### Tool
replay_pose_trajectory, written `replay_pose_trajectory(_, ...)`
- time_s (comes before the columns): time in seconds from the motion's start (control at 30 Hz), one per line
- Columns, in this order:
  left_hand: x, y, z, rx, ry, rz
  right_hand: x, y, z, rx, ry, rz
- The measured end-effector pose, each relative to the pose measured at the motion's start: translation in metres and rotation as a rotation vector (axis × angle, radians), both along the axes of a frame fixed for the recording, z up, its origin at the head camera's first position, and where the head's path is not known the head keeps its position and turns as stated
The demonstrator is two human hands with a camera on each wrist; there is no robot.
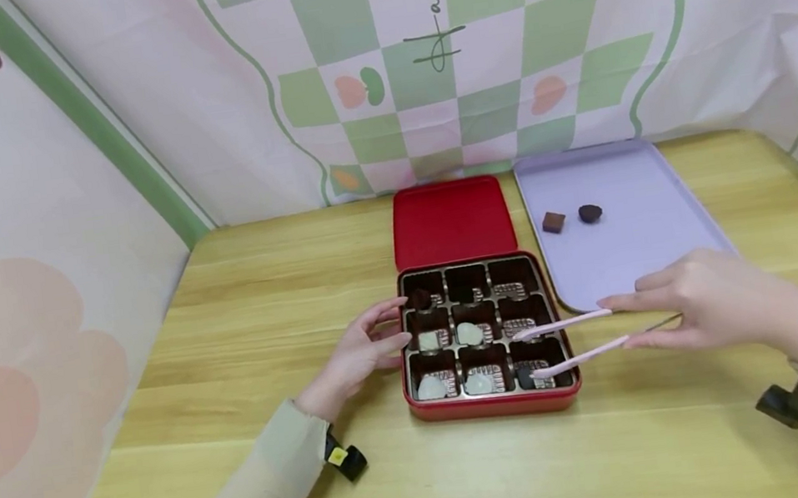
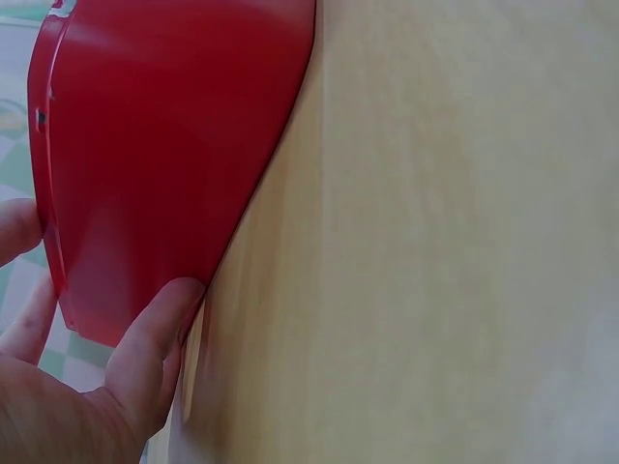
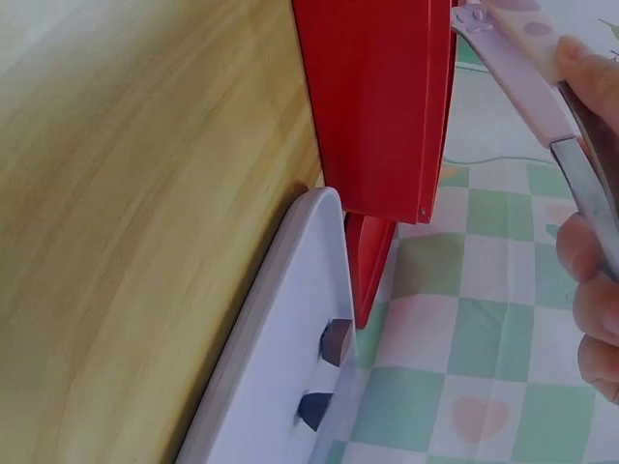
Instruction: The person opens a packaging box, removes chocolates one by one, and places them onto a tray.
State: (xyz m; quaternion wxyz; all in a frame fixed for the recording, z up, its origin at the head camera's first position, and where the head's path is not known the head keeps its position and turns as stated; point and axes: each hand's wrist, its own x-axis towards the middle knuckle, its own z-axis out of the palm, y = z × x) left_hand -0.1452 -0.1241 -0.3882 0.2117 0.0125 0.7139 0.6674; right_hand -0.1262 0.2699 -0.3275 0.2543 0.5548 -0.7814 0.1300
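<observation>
The red tin [image 1: 495, 406] holds a divided insert with white and dark chocolates in its compartments. A dark chocolate [image 1: 525, 378] lies in the near right compartment, beside one tip of the pink tongs [image 1: 587, 355]. My right hand [image 1: 709, 301] grips these tongs, their arms spread over the tin's right column with nothing between the tips. White chocolates [image 1: 469, 334] sit in the middle and near rows, and dark pieces [image 1: 421, 298] in the far row. My left hand [image 1: 355, 351] touches the tin's left side; in the left wrist view, its thumb [image 2: 160, 338] rests against the red wall.
Behind the tin lies its red lid [image 1: 452, 221]. To the right, a lavender tray [image 1: 639, 234] carries a brown square chocolate [image 1: 553, 222] and a dark round chocolate [image 1: 590, 213]. A patterned cloth [image 1: 413, 70] hangs along the back edge of the wooden table [image 1: 240, 303].
</observation>
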Motion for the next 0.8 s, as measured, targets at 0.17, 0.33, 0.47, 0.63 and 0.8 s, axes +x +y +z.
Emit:
replay_pose_trajectory(0.17,0.000,0.000,0.000,0.008,0.008,-0.005,0.004,-0.004,0.005,0.044,0.008,-0.017)
replay_pose_trajectory(0.33,0.000,0.000,0.000,0.012,0.004,-0.014,0.006,-0.012,0.012,0.135,-0.017,-0.050)
replay_pose_trajectory(0.47,-0.001,0.000,0.000,0.010,0.006,-0.018,0.009,-0.020,0.020,0.267,-0.011,-0.111)
replay_pose_trajectory(0.63,-0.001,0.000,0.000,0.007,0.007,-0.018,0.011,-0.033,0.029,0.415,-0.018,-0.156)
replay_pose_trajectory(0.8,-0.001,0.000,0.000,0.010,0.007,-0.012,0.010,-0.042,0.032,0.447,-0.079,-0.163)
